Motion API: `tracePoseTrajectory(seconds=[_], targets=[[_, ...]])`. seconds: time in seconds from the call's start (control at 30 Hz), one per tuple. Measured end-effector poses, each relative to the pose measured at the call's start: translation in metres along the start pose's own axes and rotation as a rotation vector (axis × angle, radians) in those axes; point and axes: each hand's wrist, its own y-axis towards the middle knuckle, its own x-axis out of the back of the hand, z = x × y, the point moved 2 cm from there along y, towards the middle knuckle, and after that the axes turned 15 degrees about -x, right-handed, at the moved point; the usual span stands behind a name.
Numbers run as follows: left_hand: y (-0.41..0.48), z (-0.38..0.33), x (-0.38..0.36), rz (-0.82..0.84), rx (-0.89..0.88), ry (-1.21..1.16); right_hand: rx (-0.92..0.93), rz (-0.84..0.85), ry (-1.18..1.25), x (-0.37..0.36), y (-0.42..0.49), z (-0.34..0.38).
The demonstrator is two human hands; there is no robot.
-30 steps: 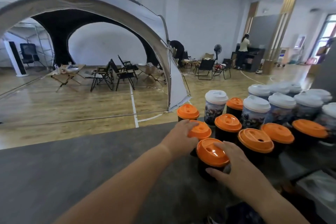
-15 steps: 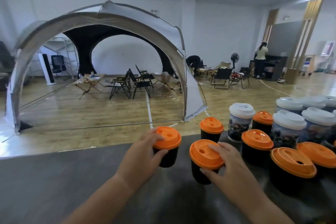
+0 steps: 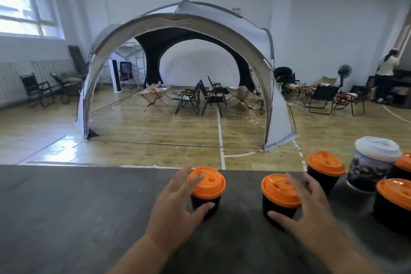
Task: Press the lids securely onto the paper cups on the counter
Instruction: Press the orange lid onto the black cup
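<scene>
While both hands reach forward over the dark grey counter, each meets one lidded cup. The left hand has its fingers spread wide and nearly straight. Its fingertips rest on the near-left edge of the orange plastic lid that caps a short black paper cup, and the thumb touches the cup's front wall below the lid. The right hand is splayed in the same way. Its extended fingers lie across the right side of a second orange lid, and its thumb is set against the lower front wall of the second black cup. Neither hand curls round its cup.

Both cups stand upright near the counter's far edge, apart from each other. Their lids sit level as far as can be seen.

Behind the right hand stands a third black cup, also orange-lidded. Near it is a taller printed paper cup with a white lid. Two more orange-lidded cups are cut off by the right border.

Beyond the counter lies a wooden floor with a grey-and-black dome tent, black folding chairs and a standing fan. A distant person stands at the far right.
</scene>
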Motion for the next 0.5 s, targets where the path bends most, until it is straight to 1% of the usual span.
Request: tracePoseTrajectory(seconds=[0.03, 0.1, 0.13, 0.17, 0.2, 0.23, 0.27, 0.3, 0.33, 0.4, 0.47, 0.5], targets=[[-0.002, 0.004, -0.003, -0.026, 0.024, -0.041, 0.063, -0.105, 0.022, 0.001, -0.008, 0.005], [-0.003, 0.009, -0.006, -0.067, 0.128, -0.209, 0.302, -0.316, 0.185, -0.001, -0.031, 0.027], [-0.003, 0.011, -0.009, -0.065, 0.199, -0.327, 0.422, -0.34, 0.285, -0.009, -0.04, 0.039], [-0.002, 0.013, -0.013, -0.054, 0.254, -0.441, 0.465, -0.24, 0.398, -0.02, -0.047, 0.055], [-0.001, 0.014, -0.016, -0.03, 0.292, -0.538, 0.395, -0.061, 0.524, -0.031, -0.048, 0.071], [-0.001, 0.015, -0.018, 0.002, 0.302, -0.601, 0.243, 0.131, 0.645, -0.043, -0.047, 0.086], [0.0, 0.016, -0.019, 0.04, 0.311, -0.644, 0.049, 0.29, 0.742, -0.058, -0.039, 0.098], [0.001, 0.017, -0.019, 0.065, 0.337, -0.681, -0.13, 0.384, 0.801, -0.069, -0.028, 0.107], [0.001, 0.018, -0.019, 0.07, 0.353, -0.706, -0.272, 0.447, 0.85, -0.077, -0.014, 0.113], [0.0, 0.023, -0.019, 0.066, 0.364, -0.719, -0.443, 0.569, 0.934, -0.085, 0.01, 0.12], [-0.001, 0.025, -0.019, 0.072, 0.369, -0.715, -0.535, 0.624, 0.908, -0.082, 0.021, 0.129], [-0.001, 0.026, -0.02, 0.083, 0.368, -0.708, -0.544, 0.638, 0.884, -0.081, 0.023, 0.131]])
